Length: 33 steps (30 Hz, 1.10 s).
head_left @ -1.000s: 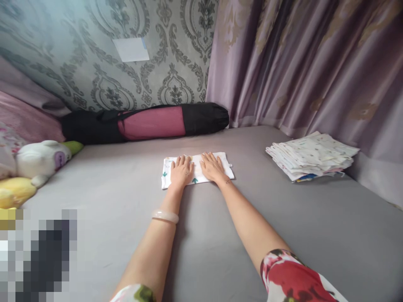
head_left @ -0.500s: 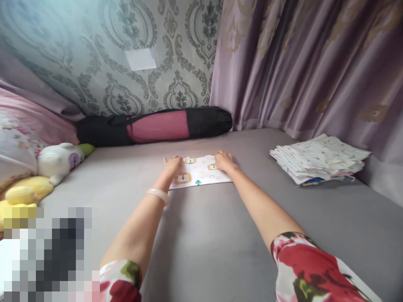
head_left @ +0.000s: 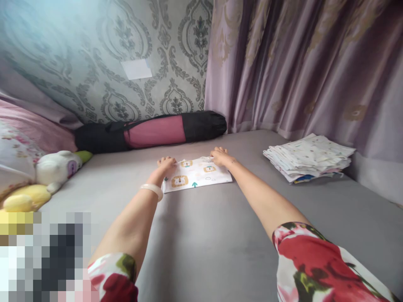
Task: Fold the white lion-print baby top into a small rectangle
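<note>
A folded white cloth (head_left: 195, 175) printed with yellow lion faces and green arrows lies flat on the grey bed sheet. At its far left corner, my left hand (head_left: 166, 166) pinches the edge, other fingers spread; a pale bangle (head_left: 152, 191) circles that wrist. My right hand (head_left: 221, 157) is closed on the far right part of the same cloth, its fingers curled over the far edge. The fingertips of both hands are partly hidden. Between the hands the cloth's far edge looks slightly ruffled.
A stack of folded printed cloths (head_left: 310, 157) sits to the right by the purple curtain (head_left: 283, 67). A long black and pink bag (head_left: 155, 131) lies along the wall. White (head_left: 55, 167) and yellow (head_left: 27, 197) plush toys rest at the left.
Both hands and the cloth appear slightly further left, largely as the camera view shifts. The left hand has moved outward along the cloth's edge, uncovering more of the large lion print.
</note>
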### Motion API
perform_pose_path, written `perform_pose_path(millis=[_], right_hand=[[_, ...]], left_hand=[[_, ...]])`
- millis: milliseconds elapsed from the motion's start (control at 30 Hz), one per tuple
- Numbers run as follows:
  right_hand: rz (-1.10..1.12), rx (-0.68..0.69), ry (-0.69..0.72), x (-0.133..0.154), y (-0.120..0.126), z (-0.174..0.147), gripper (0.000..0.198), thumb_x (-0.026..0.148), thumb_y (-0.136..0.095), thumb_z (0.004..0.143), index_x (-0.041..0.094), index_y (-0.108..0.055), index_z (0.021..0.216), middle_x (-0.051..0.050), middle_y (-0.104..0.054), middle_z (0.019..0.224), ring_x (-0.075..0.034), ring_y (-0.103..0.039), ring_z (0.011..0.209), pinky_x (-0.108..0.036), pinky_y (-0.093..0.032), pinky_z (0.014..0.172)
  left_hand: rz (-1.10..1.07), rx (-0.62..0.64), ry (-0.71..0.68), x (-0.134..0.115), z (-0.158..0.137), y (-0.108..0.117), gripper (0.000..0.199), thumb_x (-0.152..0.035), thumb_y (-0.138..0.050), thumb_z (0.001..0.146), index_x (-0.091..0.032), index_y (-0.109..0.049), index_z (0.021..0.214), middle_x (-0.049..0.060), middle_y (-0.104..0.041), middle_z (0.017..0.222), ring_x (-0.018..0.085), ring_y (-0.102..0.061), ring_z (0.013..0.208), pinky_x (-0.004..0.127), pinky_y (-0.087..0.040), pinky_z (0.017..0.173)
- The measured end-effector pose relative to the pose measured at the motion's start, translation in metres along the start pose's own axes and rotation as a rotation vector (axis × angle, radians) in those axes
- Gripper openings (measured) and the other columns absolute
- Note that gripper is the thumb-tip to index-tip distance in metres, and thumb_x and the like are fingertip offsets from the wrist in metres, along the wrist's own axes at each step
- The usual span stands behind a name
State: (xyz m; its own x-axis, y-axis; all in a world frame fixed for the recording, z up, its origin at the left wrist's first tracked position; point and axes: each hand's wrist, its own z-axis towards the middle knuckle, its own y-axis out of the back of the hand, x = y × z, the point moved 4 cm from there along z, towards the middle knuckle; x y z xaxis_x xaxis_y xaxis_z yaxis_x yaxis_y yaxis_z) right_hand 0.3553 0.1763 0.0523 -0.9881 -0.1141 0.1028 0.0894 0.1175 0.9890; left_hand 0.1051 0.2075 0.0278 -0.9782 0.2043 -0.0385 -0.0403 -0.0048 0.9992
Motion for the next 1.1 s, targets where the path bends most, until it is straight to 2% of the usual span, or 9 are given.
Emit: perform_pose_path(millis=[133, 233, 400, 533, 667, 767, 900, 1100], right_hand=[[0.022, -0.032, 0.048, -0.002, 0.011, -0.012, 0.028, 0.017, -0.048, 0.093, 0.022, -0.064, 0.115, -0.010, -0.061, 0.128, -0.026, -0.048, 0.125, -0.040, -0.031, 0.105], [0.035, -0.046, 0.075, -0.004, 0.022, -0.023, 0.027, 0.018, -0.048, 0.093, 0.023, -0.062, 0.116, -0.007, -0.067, 0.120, -0.025, -0.053, 0.119, -0.039, -0.031, 0.104], [0.086, -0.102, 0.125, -0.010, 0.051, -0.040, 0.025, 0.022, -0.054, 0.091, 0.023, -0.065, 0.113, -0.005, -0.069, 0.119, -0.023, -0.060, 0.112, -0.032, -0.040, 0.094], [0.142, -0.138, 0.183, -0.015, 0.073, -0.052, 0.030, 0.023, -0.058, 0.090, 0.024, -0.066, 0.119, -0.004, -0.070, 0.120, -0.020, -0.063, 0.106, -0.026, -0.043, 0.083], [0.140, -0.207, 0.198, -0.017, 0.085, -0.060, 0.028, 0.026, -0.056, 0.093, 0.024, -0.068, 0.118, -0.004, -0.071, 0.117, -0.021, -0.062, 0.106, -0.028, -0.042, 0.085], [0.083, -0.328, 0.174, -0.016, 0.088, -0.066, 0.029, 0.026, -0.052, 0.095, 0.023, -0.067, 0.121, -0.005, -0.069, 0.121, -0.023, -0.058, 0.113, -0.032, -0.038, 0.092], [0.001, -0.419, 0.225, -0.010, 0.079, -0.078, 0.030, 0.020, -0.046, 0.097, 0.021, -0.066, 0.121, -0.007, -0.068, 0.121, -0.023, -0.056, 0.113, -0.035, -0.033, 0.099], [-0.021, -0.388, 0.306, -0.011, 0.054, -0.110, 0.029, 0.019, -0.045, 0.097, 0.020, -0.066, 0.117, -0.008, -0.069, 0.116, -0.023, -0.056, 0.109, -0.033, -0.032, 0.099]], left_hand=[[-0.030, 0.014, 0.004, 0.002, -0.015, 0.012, 0.033, -0.020, -0.049, 0.081, -0.028, -0.070, 0.106, 0.009, -0.071, 0.117, 0.030, -0.057, 0.119, 0.054, -0.032, 0.108], [-0.066, -0.015, -0.010, 0.008, -0.024, 0.031, 0.029, -0.024, -0.049, 0.084, -0.029, -0.069, 0.104, 0.006, -0.073, 0.114, 0.029, -0.058, 0.117, 0.056, -0.025, 0.110], [-0.130, -0.056, -0.063, 0.018, -0.036, 0.068, 0.031, -0.033, -0.051, 0.084, -0.028, -0.068, 0.110, 0.005, -0.073, 0.111, 0.028, -0.058, 0.113, 0.046, -0.032, 0.105], [-0.139, -0.045, -0.096, 0.017, -0.048, 0.095, 0.034, -0.037, -0.048, 0.086, -0.024, -0.070, 0.109, 0.008, -0.073, 0.110, 0.028, -0.059, 0.109, 0.042, -0.036, 0.100], [-0.151, -0.153, -0.118, 0.012, -0.059, 0.116, 0.034, -0.037, -0.046, 0.088, -0.023, -0.071, 0.107, 0.007, -0.074, 0.099, 0.026, -0.059, 0.102, 0.042, -0.033, 0.102], [-0.121, -0.264, -0.118, 0.011, -0.061, 0.116, 0.035, -0.033, -0.044, 0.089, -0.025, -0.071, 0.109, 0.007, -0.074, 0.099, 0.026, -0.057, 0.105, 0.044, -0.028, 0.105], [-0.102, -0.369, -0.135, 0.014, -0.066, 0.099, 0.034, -0.028, -0.042, 0.089, -0.029, -0.071, 0.108, 0.004, -0.074, 0.105, 0.026, -0.054, 0.108, 0.048, -0.020, 0.109], [-0.164, -0.317, -0.198, 0.011, -0.103, 0.078, 0.034, -0.028, -0.042, 0.088, -0.027, -0.072, 0.104, 0.006, -0.073, 0.104, 0.027, -0.054, 0.110, 0.049, -0.017, 0.112]])
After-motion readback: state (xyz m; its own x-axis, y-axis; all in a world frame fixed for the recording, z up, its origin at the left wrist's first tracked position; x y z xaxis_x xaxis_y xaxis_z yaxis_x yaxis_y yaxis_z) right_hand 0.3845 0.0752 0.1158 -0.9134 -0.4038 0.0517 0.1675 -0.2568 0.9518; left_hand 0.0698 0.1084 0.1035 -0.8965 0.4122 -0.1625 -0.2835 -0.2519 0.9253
